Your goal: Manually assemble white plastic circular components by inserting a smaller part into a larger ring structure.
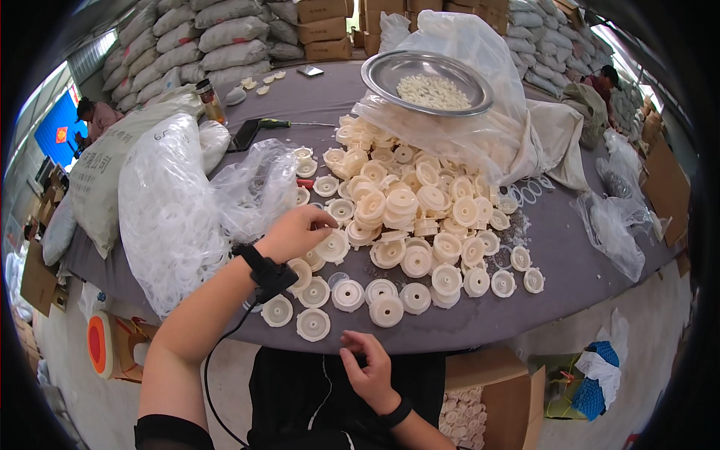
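My left hand (297,231) reaches over the left side of a heap of cream plastic discs (401,206). Its slightly bent fingers point right, close above the discs, and I see nothing held in them. By the table's front edge is my right hand (370,375), its thumb and fingers apart and nothing visible between them. Between the two hands lie loose round discs, among them a ridged disc (313,325) and a flatter one (348,295) with a dark centre hole. A black strap device (266,274) with a cable sits on my left wrist.
Left stand a clear bag of white rings (169,217) and a woven sack (101,169). A metal bowl (379,75) of small pale pieces rests on plastic at the back. A screwdriver (274,123) and phone (244,136) lie far left. Below right is a cardboard box (514,405).
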Action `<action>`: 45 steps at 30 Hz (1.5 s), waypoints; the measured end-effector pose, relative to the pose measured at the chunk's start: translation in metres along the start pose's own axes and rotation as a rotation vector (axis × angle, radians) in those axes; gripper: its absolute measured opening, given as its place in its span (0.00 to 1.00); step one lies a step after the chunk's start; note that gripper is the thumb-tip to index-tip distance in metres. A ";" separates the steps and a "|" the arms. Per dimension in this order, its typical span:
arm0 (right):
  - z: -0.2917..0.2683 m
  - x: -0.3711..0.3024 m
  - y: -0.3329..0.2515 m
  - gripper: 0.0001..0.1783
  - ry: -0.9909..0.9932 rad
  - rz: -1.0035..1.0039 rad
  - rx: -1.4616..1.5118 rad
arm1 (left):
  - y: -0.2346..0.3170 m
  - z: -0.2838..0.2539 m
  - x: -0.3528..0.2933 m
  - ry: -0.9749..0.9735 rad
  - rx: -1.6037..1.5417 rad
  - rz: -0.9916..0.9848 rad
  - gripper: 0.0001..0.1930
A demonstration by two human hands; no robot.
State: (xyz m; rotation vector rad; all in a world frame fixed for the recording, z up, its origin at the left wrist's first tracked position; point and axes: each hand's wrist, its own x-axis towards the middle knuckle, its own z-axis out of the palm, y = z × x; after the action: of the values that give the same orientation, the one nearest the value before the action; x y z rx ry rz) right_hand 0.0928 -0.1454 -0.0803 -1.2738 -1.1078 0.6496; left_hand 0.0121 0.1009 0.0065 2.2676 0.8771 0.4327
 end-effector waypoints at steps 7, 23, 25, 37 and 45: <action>0.000 0.005 -0.001 0.15 0.003 -0.018 -0.027 | 0.014 0.018 0.003 0.352 0.379 0.190 0.05; -0.001 -0.011 0.005 0.13 -0.029 0.088 0.000 | 0.015 0.060 -0.011 -0.068 0.680 0.375 0.06; 0.000 -0.011 0.001 0.13 -0.004 0.164 0.104 | 0.022 0.058 -0.022 0.039 0.569 0.400 0.08; -0.004 0.007 -0.004 0.15 -0.051 0.500 0.873 | 0.044 0.050 -0.138 0.048 -0.405 0.246 0.08; 0.008 0.001 -0.005 0.12 -0.169 0.647 1.113 | 0.032 0.057 -0.166 0.189 -0.280 0.283 0.07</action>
State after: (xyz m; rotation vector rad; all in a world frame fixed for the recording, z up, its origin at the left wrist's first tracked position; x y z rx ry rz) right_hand 0.0845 -0.1425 -0.0762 -0.5518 -0.2696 1.5960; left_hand -0.0636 -0.0576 -0.0240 2.1164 0.5436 0.8530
